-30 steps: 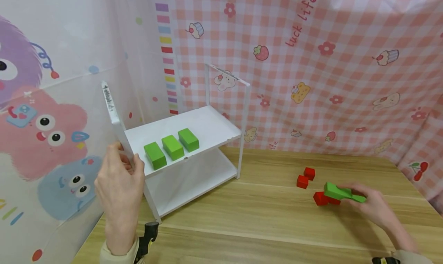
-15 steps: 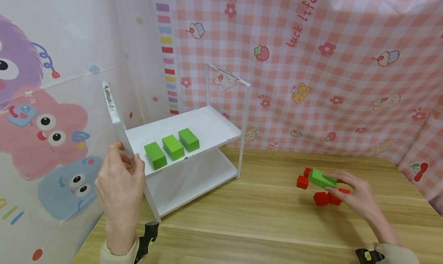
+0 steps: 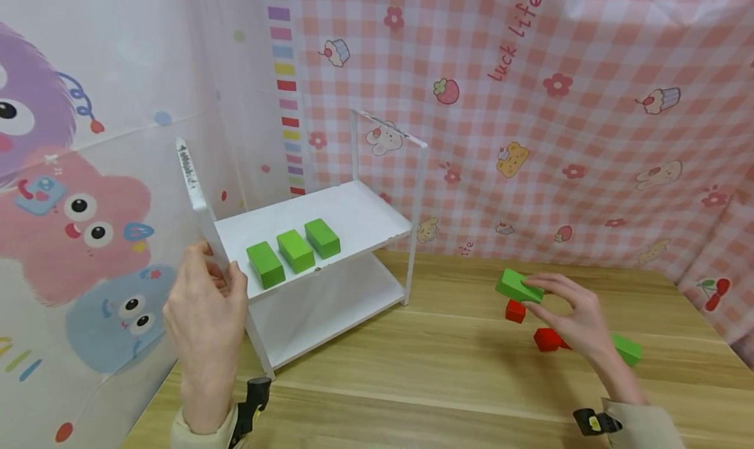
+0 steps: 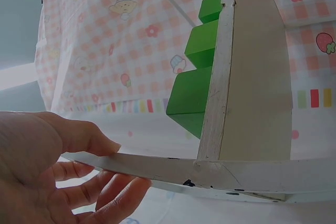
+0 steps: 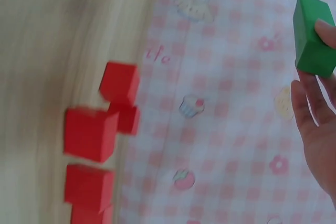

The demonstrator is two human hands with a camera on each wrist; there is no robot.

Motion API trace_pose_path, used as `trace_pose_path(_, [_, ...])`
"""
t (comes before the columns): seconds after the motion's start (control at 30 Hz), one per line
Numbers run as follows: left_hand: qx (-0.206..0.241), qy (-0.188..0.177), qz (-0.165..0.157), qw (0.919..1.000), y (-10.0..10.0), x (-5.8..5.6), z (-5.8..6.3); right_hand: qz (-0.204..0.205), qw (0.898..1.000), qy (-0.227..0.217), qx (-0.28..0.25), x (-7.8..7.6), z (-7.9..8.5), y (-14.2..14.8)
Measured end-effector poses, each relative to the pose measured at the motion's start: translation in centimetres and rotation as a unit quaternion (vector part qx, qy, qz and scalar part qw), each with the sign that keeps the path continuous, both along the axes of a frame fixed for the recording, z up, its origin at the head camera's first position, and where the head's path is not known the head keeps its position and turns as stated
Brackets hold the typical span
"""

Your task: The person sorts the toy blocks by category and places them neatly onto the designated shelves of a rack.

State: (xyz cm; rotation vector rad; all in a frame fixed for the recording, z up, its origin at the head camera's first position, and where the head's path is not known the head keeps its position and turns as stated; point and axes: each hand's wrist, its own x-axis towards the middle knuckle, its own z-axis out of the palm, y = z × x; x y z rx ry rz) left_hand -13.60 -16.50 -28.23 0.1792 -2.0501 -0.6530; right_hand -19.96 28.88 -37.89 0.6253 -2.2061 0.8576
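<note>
A white two-tier shelf [image 3: 377, 207] stands on the table at the left in the head view. My left hand [image 3: 206, 331] grips its left side frame, thumb on one face and fingers behind, as the left wrist view shows. Three green blocks [image 3: 296, 251] lie in a row along the front of the upper tier. Over the table at the right, my right hand [image 3: 568, 311] pinches another green block [image 3: 511, 284] between thumb and fingers, held above the table. Below it sit several red cubes [image 3: 548, 339], partly hidden by the hand in the head view.
One more green block [image 3: 628, 349] lies on the wooden table [image 3: 448, 396] behind my right forearm. The shelf's lower tier [image 3: 336, 311] is bare where visible. A pink checked cloth [image 3: 501, 141] hangs at the back, and a white cartoon-print cloth [image 3: 118, 239] hangs on the left.
My right hand has lifted the green block from among the red cubes and carried it left and up. The other green block at the right has come into view. My left hand keeps its grip.
</note>
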Motion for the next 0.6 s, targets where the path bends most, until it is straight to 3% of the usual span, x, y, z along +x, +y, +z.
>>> trace_pose_path(0.6, [-0.002,0.005,0.003,1.0000,0.0,-0.1,-0.1,0.039,0.994,0.058,-0.079,-1.3,2.8,-8.3])
